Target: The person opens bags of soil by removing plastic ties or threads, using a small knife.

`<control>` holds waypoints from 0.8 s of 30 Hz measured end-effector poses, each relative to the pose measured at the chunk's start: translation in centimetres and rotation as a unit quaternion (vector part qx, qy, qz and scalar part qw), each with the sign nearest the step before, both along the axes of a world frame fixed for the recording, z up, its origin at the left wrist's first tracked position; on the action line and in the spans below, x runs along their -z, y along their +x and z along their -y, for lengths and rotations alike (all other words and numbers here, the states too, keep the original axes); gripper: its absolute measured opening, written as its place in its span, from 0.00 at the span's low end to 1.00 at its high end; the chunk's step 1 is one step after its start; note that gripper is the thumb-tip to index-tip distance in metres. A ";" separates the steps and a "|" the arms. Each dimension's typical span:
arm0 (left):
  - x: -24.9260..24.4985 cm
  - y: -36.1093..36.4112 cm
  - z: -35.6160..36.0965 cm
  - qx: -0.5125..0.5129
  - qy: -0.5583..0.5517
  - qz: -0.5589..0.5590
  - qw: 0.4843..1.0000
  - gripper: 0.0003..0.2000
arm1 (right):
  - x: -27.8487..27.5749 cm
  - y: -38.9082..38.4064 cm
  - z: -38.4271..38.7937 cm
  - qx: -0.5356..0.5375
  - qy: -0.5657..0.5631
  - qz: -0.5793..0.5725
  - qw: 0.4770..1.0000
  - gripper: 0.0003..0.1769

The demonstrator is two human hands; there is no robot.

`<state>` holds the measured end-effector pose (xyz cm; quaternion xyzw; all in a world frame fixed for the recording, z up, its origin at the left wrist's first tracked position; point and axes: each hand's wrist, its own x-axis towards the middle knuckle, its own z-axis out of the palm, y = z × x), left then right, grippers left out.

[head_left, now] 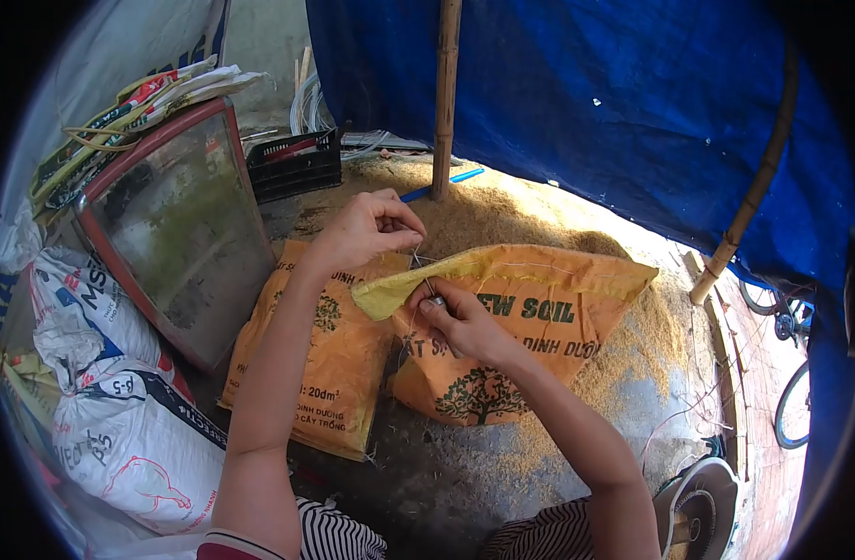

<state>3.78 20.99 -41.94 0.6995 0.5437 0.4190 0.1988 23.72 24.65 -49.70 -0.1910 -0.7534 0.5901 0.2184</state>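
Above the left corner of an orange sack (539, 285) printed "EW SOIL", my left hand (367, 229) is closed in a pinch on a thin pale thread (416, 250). My right hand (465, 322) is closed just below, against the sack's folded yellow edge. A small silvery metal thing (436, 301) shows at its fingers; its full shape is hidden. Stitching runs along the top of this sack, which stands bulging. A second orange sack (301, 373), marked 20dm³, lies to the left, under my left forearm.
White printed sacks (138, 457) and a red-framed panel (180, 233) crowd the left. A black crate (297, 168) stands behind. Loose husks (502, 215) spread around a bamboo post (445, 103) below a blue tarp (586, 84). A bucket (703, 513) is at lower right.
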 end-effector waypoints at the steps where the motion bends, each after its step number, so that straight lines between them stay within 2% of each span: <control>1: 0.4 -0.4 -0.3 0.014 -0.011 0.028 0.999 0.07 | 0.0 0.0 -0.1 0.002 0.017 -0.003 1.000 0.07; 6: 2.0 -1.9 -1.0 0.049 -0.054 0.077 0.994 0.07 | -0.3 0.3 -0.1 0.018 0.097 0.001 0.995 0.07; 8: 1.7 -2.1 -0.8 -0.024 -0.156 0.105 0.982 0.06 | -0.4 0.3 -0.2 0.026 0.111 -0.001 0.993 0.07; 12: 2.3 -3.1 -0.6 0.011 -0.155 0.170 0.973 0.06 | -0.6 0.3 -0.2 0.029 0.093 0.018 0.995 0.07; 14: 2.4 -3.5 -0.4 0.031 -0.121 0.203 0.971 0.07 | -0.8 0.2 -0.2 0.030 0.095 0.015 0.995 0.08; 17: 1.8 -3.6 0.2 0.058 -0.118 0.209 0.969 0.09 | -2.2 0.3 0.2 0.037 0.028 0.028 0.999 0.08; 19: 1.1 -2.9 1.0 0.060 -0.108 0.205 0.971 0.09 | -3.2 0.4 0.2 0.026 -0.023 0.056 0.998 0.11; 21: 0.6 -2.6 1.4 0.063 -0.098 0.201 0.973 0.09 | -3.3 0.4 0.0 0.034 -0.056 0.033 0.997 0.12; 23: 0.4 -2.6 1.5 0.083 -0.080 0.036 0.993 0.16 | -3.3 0.3 -0.1 0.042 -0.091 0.011 0.995 0.13; 24: 0.1 -2.1 1.8 0.083 -0.081 0.036 0.993 0.16 | -3.4 0.1 0.0 0.058 -0.095 -0.002 0.994 0.15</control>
